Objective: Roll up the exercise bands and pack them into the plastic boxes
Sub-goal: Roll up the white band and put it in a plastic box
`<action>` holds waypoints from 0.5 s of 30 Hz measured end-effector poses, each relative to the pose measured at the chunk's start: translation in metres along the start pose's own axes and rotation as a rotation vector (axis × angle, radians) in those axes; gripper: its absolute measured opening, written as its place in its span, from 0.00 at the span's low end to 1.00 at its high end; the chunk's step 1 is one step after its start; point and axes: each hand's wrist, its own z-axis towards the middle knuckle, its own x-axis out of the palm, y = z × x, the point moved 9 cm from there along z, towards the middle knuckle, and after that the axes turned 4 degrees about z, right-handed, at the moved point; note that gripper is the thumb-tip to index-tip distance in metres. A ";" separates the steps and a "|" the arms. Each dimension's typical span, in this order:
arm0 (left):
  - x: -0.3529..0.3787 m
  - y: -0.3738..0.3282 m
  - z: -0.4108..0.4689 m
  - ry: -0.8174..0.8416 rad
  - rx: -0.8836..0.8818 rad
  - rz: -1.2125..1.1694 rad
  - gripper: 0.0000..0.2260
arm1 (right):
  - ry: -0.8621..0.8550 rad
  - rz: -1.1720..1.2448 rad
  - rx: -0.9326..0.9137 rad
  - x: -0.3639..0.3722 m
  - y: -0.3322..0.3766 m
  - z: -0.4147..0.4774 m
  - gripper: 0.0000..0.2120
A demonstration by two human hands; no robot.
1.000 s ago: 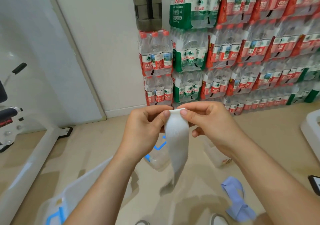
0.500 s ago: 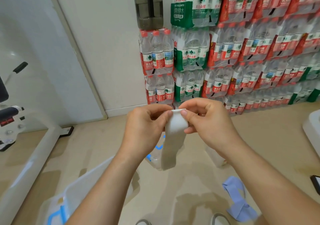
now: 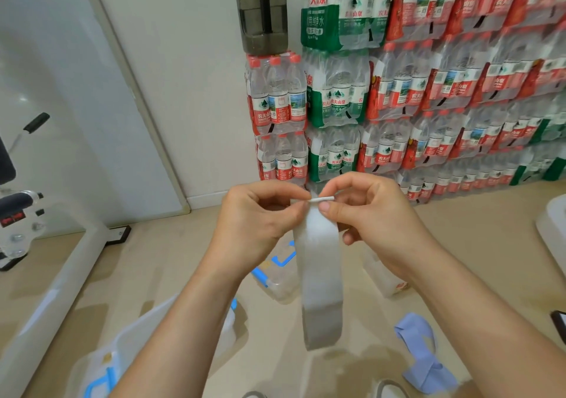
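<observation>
A flat white exercise band (image 3: 320,278) hangs in front of me as a loop, its top edge folded into a thin roll. My left hand (image 3: 257,217) and my right hand (image 3: 372,214) both pinch that top edge between thumb and fingers, close together. On the floor below lie a clear plastic box with blue clips (image 3: 275,275), another clear box (image 3: 382,278) partly behind my right forearm, and a larger clear box with blue latches (image 3: 122,354) at the lower left. A light blue band (image 3: 421,354) lies crumpled on the floor at the lower right.
Stacked packs of water bottles (image 3: 413,91) line the back wall, with a dark jug (image 3: 263,12) on top. A white exercise machine frame (image 3: 46,281) runs along the left. A white object (image 3: 552,229) and a dark phone edge (image 3: 559,325) sit at the right.
The band's top edge has been rolled thinner between my fingers, and the hanging part now shows as a wide loop. Both hands stay at about the same height.
</observation>
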 end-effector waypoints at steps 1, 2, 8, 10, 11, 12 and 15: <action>0.001 -0.001 0.000 0.036 -0.002 -0.014 0.09 | 0.019 0.024 0.004 0.001 0.001 -0.001 0.08; 0.002 -0.001 0.000 0.061 -0.004 -0.027 0.09 | 0.036 0.045 0.009 0.001 0.001 -0.001 0.08; 0.011 0.000 -0.001 0.083 -0.063 -0.160 0.12 | 0.075 0.124 0.055 0.005 -0.001 -0.001 0.12; 0.014 0.006 0.000 0.069 -0.114 -0.216 0.14 | 0.077 0.082 0.042 0.005 0.000 -0.001 0.12; 0.015 0.009 0.000 0.063 -0.143 -0.236 0.12 | 0.076 0.060 0.029 0.005 0.001 0.000 0.12; 0.018 0.012 -0.001 0.056 -0.174 -0.253 0.10 | 0.072 0.049 0.017 0.004 0.002 0.000 0.12; 0.025 0.020 -0.005 0.072 -0.270 -0.334 0.09 | 0.031 0.028 -0.025 0.001 0.006 0.000 0.13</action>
